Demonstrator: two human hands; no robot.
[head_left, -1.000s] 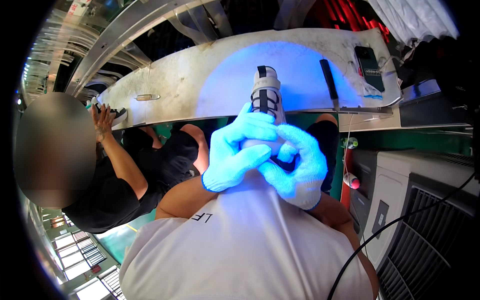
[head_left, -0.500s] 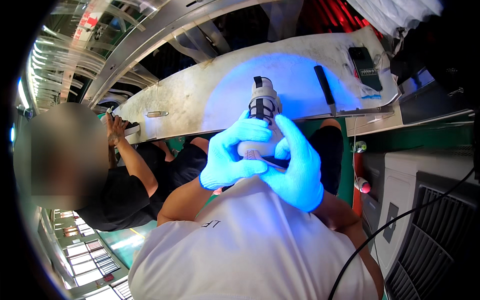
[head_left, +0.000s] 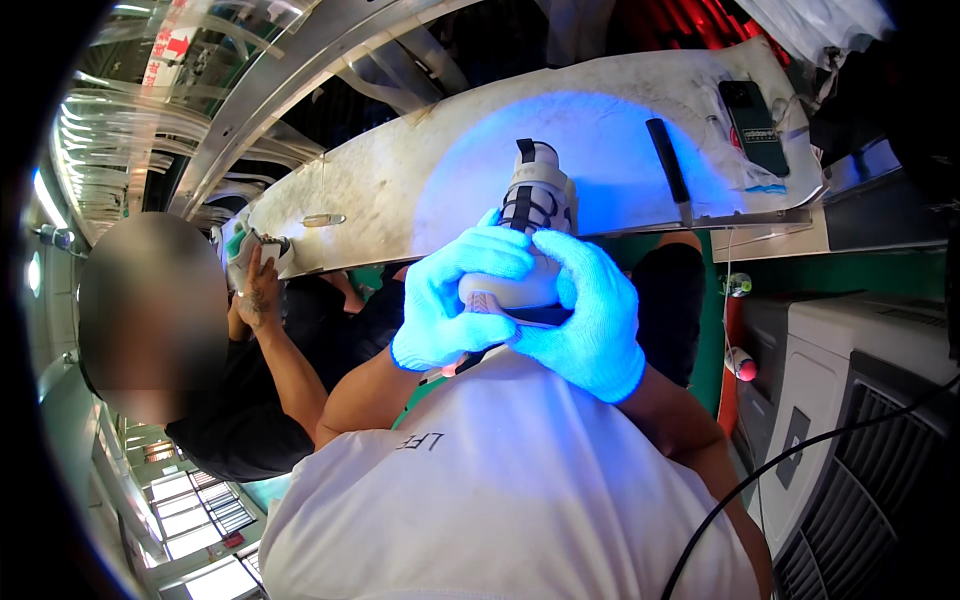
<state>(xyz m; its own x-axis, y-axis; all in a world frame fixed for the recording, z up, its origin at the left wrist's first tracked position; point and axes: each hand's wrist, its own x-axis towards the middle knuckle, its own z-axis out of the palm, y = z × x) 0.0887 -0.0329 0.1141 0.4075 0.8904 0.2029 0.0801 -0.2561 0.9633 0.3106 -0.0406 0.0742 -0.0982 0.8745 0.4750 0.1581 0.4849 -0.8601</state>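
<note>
A white and grey shoe (head_left: 537, 195) with black laces and a black pull tab sits between my two gloved hands, its toe pointing at my body. My left hand (head_left: 455, 295) wraps the left side of the toe, fingers over the upper and thumb low by the sole. On the other side my right hand (head_left: 588, 320) grips the shoe, its thumb at the sole's front edge. Both knit gloves glow blue under a round patch of blue light. The sole's pinkish tread shows partly between the hands; the underside is mostly hidden.
Beyond the shoe runs a long, stained white bench (head_left: 380, 170). On it lie a black-handled tool (head_left: 668, 165), a dark phone (head_left: 755, 128) and a small metal tool (head_left: 324, 220). At left a co-worker holds another shoe (head_left: 240, 255). A grey machine (head_left: 840, 350) and black cable (head_left: 800, 440) are at right.
The view has shifted slightly. My right fingers have curled in closer against the shoe's toe, and the shoe has tilted a little. The co-worker's shoe has turned and now shows its green inside.
</note>
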